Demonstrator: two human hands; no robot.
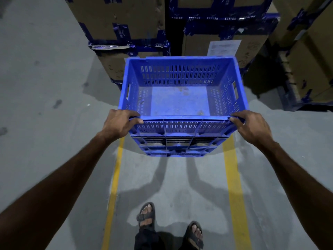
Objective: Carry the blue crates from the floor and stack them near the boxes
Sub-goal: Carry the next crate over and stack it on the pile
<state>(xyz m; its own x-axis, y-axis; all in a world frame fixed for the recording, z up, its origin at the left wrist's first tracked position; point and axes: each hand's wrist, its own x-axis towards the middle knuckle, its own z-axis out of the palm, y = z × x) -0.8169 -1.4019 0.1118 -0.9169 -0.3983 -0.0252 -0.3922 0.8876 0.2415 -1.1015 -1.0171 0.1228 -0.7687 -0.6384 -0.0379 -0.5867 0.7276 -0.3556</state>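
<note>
Here, blue crate (pixel 182 98) held off floor (pixel 45 87), close before stacked cardboard boxes (pixel 126 20). Left hand (pixel 119 123) gripping near-left rim corner, right hand (pixel 252 126) gripping near-right rim corner, fingers curled over edge. Rigid slotted plastic, probably light (nothing inside, only faint smudges on base). Bulky though; side handle slots likely steadier hold than rim corners. Yellow floor lines (pixel 232 177) and sandalled feet (pixel 146 216) below.

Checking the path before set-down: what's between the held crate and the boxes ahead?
In the head view, only bare grey floor shows beside the blue crate before the cardboard boxes; the crate hides the stretch directly ahead.
</note>
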